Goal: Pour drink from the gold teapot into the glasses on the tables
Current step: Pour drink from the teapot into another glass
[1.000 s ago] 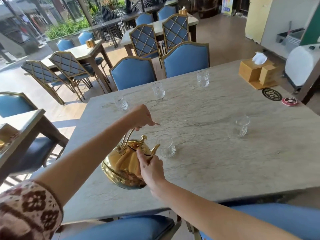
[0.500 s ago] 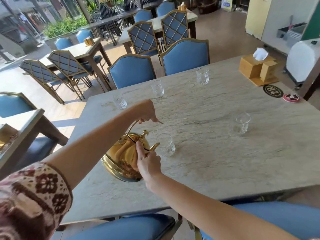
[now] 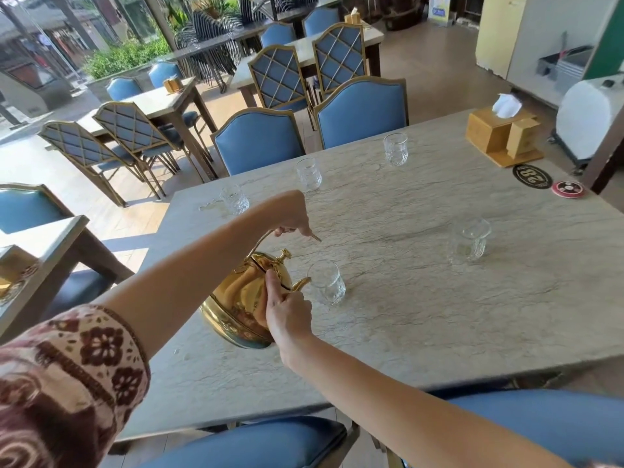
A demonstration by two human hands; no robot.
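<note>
The gold teapot [image 3: 241,298] hangs tilted above the marble table [image 3: 422,298], its spout at the rim of the nearest glass [image 3: 327,282]. My left hand [image 3: 290,214] grips the teapot's arched handle from above. My right hand [image 3: 287,315] rests against the pot's side, with a finger pressed on the lid. Another glass [image 3: 468,243] stands to the right. Three more glasses [image 3: 234,199] [image 3: 308,173] [image 3: 395,148] line the far edge. I cannot tell whether liquid is flowing.
A wooden tissue box [image 3: 503,135] and two round coasters [image 3: 532,176] sit at the table's far right. Blue chairs [image 3: 260,143] stand behind the table and one [image 3: 256,444] just below me. Other tables and chairs fill the room to the left.
The teapot has tipped a little further forward, bringing the spout closer to the nearest glass. Both hands keep their hold, and my view has shifted slightly.
</note>
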